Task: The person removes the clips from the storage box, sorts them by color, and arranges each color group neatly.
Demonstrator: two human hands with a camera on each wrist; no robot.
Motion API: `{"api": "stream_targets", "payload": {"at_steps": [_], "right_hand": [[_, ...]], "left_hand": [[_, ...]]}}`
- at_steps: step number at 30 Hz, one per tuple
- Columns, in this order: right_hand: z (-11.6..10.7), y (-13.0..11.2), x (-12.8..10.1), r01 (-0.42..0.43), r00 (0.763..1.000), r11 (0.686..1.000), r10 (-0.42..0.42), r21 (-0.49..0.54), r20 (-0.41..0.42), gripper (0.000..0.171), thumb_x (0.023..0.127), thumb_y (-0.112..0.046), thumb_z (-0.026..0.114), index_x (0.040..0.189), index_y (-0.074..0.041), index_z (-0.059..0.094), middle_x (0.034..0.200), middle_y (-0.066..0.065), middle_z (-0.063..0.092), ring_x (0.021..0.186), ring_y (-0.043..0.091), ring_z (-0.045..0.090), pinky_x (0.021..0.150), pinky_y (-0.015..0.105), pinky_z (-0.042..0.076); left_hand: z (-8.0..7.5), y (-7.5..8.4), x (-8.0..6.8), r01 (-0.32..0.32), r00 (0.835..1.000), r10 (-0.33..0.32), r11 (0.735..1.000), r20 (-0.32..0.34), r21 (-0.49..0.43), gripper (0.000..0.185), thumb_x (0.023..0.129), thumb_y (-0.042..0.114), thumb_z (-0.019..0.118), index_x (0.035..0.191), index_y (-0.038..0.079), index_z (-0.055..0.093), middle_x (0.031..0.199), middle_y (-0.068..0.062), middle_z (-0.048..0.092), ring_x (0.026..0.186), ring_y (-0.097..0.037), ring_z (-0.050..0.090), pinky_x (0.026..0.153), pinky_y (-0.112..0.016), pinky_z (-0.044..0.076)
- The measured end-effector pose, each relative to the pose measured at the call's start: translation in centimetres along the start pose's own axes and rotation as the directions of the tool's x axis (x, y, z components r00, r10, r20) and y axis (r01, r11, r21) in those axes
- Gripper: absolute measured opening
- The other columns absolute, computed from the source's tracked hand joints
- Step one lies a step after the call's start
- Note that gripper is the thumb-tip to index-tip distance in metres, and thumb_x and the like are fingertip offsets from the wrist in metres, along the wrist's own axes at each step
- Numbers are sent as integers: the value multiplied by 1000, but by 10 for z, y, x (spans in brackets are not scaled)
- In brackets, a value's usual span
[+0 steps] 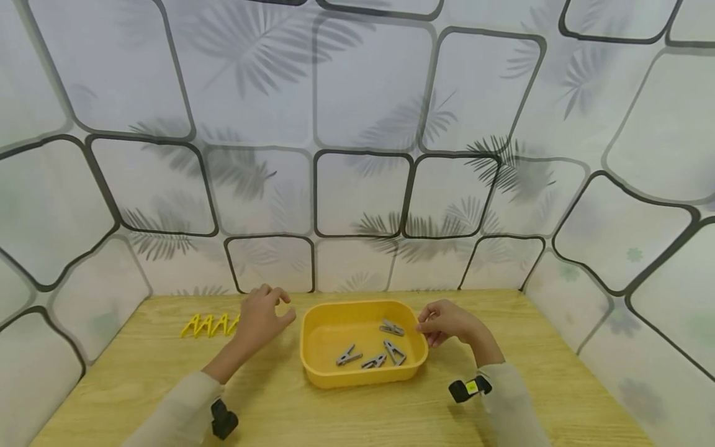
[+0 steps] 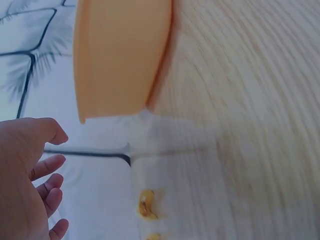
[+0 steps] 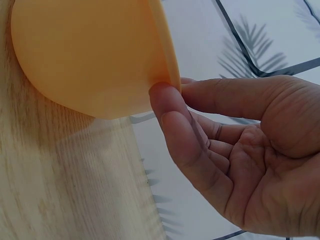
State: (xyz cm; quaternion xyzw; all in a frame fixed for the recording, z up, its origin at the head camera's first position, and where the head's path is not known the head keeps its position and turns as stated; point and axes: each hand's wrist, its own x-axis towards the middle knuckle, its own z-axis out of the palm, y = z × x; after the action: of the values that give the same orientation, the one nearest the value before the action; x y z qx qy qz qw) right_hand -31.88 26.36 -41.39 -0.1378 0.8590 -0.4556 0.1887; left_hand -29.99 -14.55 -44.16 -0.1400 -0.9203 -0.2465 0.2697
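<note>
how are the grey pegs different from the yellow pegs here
The grey pegs lie scattered inside the yellow tray, pointing different ways; the yellow pegs stand in a neat row on the table, left of the tray. Four grey ones show in full; the left hand covers the end of the yellow row, so their count is unclear. Both sets look like the same kind of clothes peg.

Four grey pegs (image 1: 393,327) — one yellow tub (image 1: 313,366).

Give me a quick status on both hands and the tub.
Left hand open, off the tub. Right hand pinching yellow tub rim. Four grey clothespins inside. Nothing blocking.
</note>
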Motion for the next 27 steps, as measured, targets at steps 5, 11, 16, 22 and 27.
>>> {"api": "stream_targets", "payload": {"at_steps": [5, 11, 16, 22, 27], "right_hand": [[-2, 0, 0, 5, 1000, 1000, -5, 2, 0, 21, 97, -12, 68, 107, 6, 61, 75, 6, 67, 60, 13, 67, 64, 37, 61], [0, 0, 1, -5, 1000, 1000, 5, 8, -2, 21, 97, -13, 68, 106, 5, 61, 74, 5, 67, 60, 13, 67, 64, 37, 61], [3, 3, 1, -4, 1000, 1000, 4, 10, 0, 21, 97, -13, 68, 106, 5, 62, 74, 5, 67, 60, 13, 67, 66, 40, 62], [2, 4, 2, -9, 1000, 1000, 9, 9, 4, 20, 97, -12, 68, 105, 5, 62, 74, 5, 67, 60, 13, 67, 65, 39, 62], [0, 1, 3, -18, 1000, 1000, 18, 7, -4, 19, 96, -11, 68, 105, 5, 62, 73, 5, 67, 59, 13, 67, 64, 37, 62]], "left_hand": [[7, 25, 7, -103, 994, 103, 995, 27, -3, 25, 84, 23, 81, 99, 8, 69, 91, -10, 59, 81, -23, 50, 74, -46, 42], [21, 52, 6, -248, 963, 249, 968, 101, -17, 31, 83, 27, 83, 103, 10, 67, 98, -7, 56, 88, -26, 48, 78, -46, 40], [33, 68, 2, -318, 918, 319, 947, 236, -41, 31, 84, 30, 81, 104, 11, 66, 101, -4, 52, 94, -25, 45, 84, -49, 38], [44, 79, -3, -362, 851, 346, 932, 394, -38, 33, 90, 38, 76, 107, 11, 66, 108, -5, 54, 95, -23, 43, 89, -53, 38], [48, 86, -3, -381, 836, 335, 925, 435, 19, 33, 89, 43, 75, 101, 15, 65, 102, -2, 53, 93, -21, 42, 86, -49, 39]]}}
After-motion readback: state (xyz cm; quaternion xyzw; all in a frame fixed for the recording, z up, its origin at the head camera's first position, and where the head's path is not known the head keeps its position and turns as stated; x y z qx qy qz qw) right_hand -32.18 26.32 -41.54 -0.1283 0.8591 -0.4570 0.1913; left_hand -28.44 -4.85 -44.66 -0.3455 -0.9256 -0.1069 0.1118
